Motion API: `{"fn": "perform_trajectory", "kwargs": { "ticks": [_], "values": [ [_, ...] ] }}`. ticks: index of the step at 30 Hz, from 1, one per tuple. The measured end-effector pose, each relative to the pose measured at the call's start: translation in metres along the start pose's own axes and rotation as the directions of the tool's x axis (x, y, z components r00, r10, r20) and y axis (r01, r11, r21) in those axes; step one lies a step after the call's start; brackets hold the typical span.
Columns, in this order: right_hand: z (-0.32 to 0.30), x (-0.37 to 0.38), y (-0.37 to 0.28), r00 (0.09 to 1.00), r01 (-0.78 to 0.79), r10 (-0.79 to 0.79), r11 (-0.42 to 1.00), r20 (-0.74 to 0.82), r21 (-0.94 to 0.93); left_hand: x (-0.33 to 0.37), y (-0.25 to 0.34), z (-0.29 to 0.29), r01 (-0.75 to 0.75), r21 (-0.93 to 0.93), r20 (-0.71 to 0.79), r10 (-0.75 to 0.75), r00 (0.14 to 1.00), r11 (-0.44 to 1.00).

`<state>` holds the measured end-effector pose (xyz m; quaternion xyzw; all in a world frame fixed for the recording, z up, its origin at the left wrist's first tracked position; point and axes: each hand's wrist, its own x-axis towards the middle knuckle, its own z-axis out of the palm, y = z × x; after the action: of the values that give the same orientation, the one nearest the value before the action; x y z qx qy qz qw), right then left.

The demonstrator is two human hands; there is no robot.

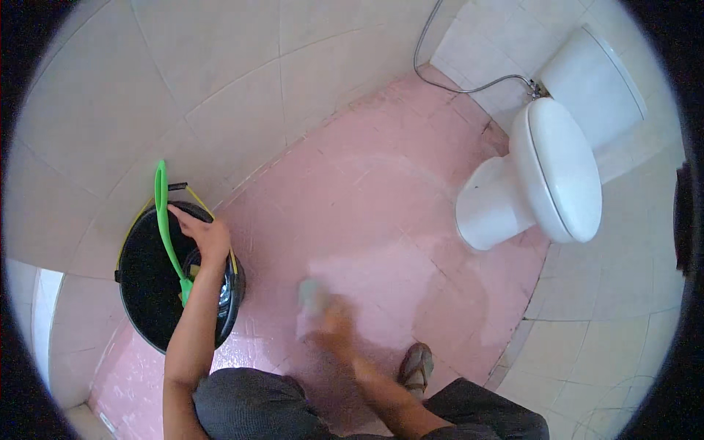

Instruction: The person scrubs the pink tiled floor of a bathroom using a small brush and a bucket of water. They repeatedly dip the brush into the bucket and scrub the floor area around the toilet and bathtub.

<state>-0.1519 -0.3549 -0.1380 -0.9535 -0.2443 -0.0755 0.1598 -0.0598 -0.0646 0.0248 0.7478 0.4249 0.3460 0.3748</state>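
Note:
A black bucket (139,293) with a yellow-wire handle stands on the pink floor at the left. My left hand (208,236) closes over its far right rim, one finger stretched toward the green brush handle (163,213). That long-handled green brush leans in the bucket, its lower end partly behind my forearm. Low over the wet floor (367,242), my right hand (335,324) is smeared by motion. It grips a pale greenish-white sponge or cloth (314,295), pressed against the tiles; the blur hides which it is.
A white toilet (565,169) with its lid down stands at the far right, its cistern (598,81) behind. A metal hose (469,91) runs from a valve up the wall. My sandalled foot (416,367) rests at the near right. Tiled walls (220,81) enclose the floor.

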Motion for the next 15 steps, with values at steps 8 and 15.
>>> {"fn": "perform_trajectory", "kwargs": {
  "ticks": [8, 15],
  "values": [
    [-0.107, 0.055, 0.224, 0.066, -0.976, 0.948, 0.126, -0.313, 0.177, 0.022, -0.03, 0.016, 0.095, 0.0, -0.023, -0.095, 0.995, 0.996],
    [0.012, 0.067, -0.042, 0.94, -0.053, 0.018, 0.994, 0.34, 0.096, 0.049, -0.057, 0.041, 0.148, 0.014, -0.154, -0.144, 0.978, 0.989]
  ]
}}
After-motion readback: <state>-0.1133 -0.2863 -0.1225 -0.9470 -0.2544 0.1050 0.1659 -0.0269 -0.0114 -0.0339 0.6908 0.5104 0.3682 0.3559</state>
